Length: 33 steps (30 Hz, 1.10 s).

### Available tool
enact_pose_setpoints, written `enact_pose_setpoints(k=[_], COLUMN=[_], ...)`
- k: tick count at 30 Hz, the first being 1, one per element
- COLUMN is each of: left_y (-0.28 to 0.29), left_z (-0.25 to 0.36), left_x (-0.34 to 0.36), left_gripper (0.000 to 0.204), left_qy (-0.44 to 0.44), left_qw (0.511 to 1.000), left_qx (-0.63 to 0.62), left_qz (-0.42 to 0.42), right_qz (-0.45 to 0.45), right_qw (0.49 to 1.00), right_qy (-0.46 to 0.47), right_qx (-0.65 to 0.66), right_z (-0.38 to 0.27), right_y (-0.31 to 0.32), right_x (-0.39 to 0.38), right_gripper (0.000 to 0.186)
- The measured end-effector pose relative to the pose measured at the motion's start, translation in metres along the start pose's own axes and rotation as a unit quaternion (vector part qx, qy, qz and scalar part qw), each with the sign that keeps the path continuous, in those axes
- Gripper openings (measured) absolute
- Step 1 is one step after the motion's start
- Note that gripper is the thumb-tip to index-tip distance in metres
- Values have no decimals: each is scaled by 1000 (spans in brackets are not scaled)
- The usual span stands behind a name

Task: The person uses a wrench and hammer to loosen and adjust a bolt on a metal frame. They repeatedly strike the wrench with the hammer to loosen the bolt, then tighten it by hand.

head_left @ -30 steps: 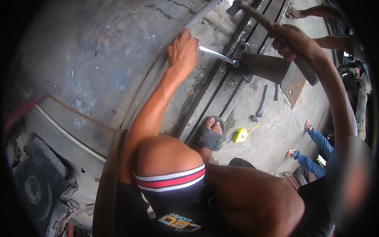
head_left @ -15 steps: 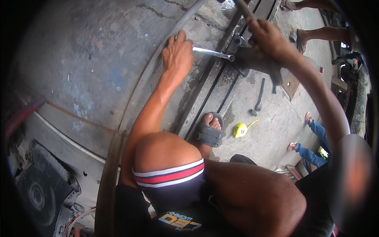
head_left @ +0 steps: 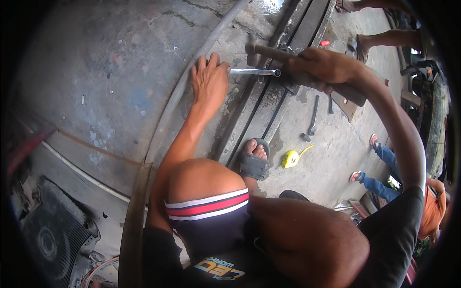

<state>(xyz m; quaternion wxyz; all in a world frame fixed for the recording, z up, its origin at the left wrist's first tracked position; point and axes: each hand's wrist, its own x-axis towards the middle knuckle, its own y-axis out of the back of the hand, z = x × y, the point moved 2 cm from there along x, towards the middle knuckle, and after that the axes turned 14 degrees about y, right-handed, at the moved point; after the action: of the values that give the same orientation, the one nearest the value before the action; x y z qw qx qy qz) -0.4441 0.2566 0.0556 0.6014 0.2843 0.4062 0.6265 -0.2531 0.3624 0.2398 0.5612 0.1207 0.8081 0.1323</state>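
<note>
My left hand (head_left: 210, 81) is closed round one end of a shiny ring-ended wrench (head_left: 249, 72). The ring end points right and lies over a long dark metal beam (head_left: 249, 113). My right hand (head_left: 322, 67) grips the wooden handle of a hammer (head_left: 272, 52). Its head is up and left of the wrench, apart from it and slightly blurred. Beneath my right hand, a dark metal part on the beam is mostly hidden by the hand and handle.
Right of the beam lie a ratchet-like tool (head_left: 314, 115), a yellow tape measure (head_left: 290, 159) and a rusty flat plate (head_left: 345, 105). My sandalled foot (head_left: 254, 156) rests by the beam. Other people's legs (head_left: 389, 43) are at the right. A radiator (head_left: 53, 230) stands lower left.
The hammer head has come down from the top edge to near the wrench, its handle swinging flatter. My left hand and the wrench have shifted slightly left and down.
</note>
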Motion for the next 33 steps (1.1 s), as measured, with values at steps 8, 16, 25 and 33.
enact_pose_setpoints(k=[8,16,25,33], left_y=[-4,-1,-1,-16], left_z=[16,0,-9,20], left_x=[-6,-19,-38,-49], left_gripper=[17,17,17,15], left_qy=[-23,-11,13,-11], left_qw=[1000,1000,999,995], left_qx=[-11,-22,-42,-100], left_qz=[-7,3,-14,-25], right_qz=[89,371,279,123], right_qw=[993,902,944,978], right_qy=[79,216,174,131], right_qx=[-4,-40,-1,-104], right_z=[17,-2,-37,-14], right_y=[-51,-3,6,-8], right_x=[8,0,-7,-35], right_gripper=[49,49,55,45])
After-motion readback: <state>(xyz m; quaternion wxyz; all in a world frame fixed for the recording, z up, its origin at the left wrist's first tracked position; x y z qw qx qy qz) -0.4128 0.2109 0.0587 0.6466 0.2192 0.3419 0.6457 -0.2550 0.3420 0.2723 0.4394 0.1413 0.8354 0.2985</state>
